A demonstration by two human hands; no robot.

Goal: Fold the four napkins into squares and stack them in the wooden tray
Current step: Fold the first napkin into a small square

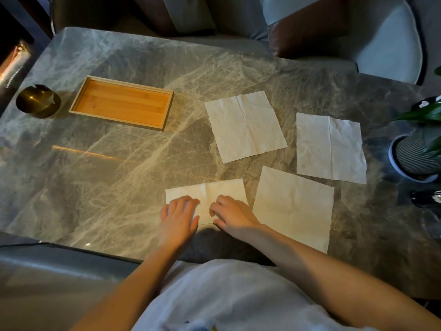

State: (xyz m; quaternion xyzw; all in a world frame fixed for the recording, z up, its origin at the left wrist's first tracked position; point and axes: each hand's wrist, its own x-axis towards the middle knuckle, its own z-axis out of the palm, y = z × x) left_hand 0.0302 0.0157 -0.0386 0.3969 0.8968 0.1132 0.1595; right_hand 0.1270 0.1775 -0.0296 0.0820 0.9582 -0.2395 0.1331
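1. A person's left hand (179, 212) lies flat, fingers straight and slightly spread, pressing down on the left part of a pale paper napkin folded into a long rectangle (207, 192).
2. The right hand (230, 211) rests on the same folded napkin just beside the left, fingers bent with their tips on the paper. Whether it pinches the near edge or only presses cannot be told.
3. The folded napkin lies close to the near edge of the grey, white-veined marble bench (114, 177), with a centre crease showing between the two hands.
4. Just to the right of the folded napkin, an unfolded square napkin (294, 209) lies flat, its near corner reaching toward the person's right forearm.
5. Two more open napkins lie farther back: a creased one (245, 126) behind the hands, and a rumpled one (330, 148) to its right. All three open sheets lie apart from one another.
6. The shallow rectangular wooden tray (121, 102) sits well to the left at the far side of the bench, with no napkin in it.
7. A round brass-coloured ashtray (38, 101) stands just left of the tray.
8. A ribbed grey plant pot with a white rim (414, 155) and green leaves stands at the right edge.
9. A pale upholstered chair (386, 44) stands beyond the far side. The person's white shirt (226, 297) fills the foreground.
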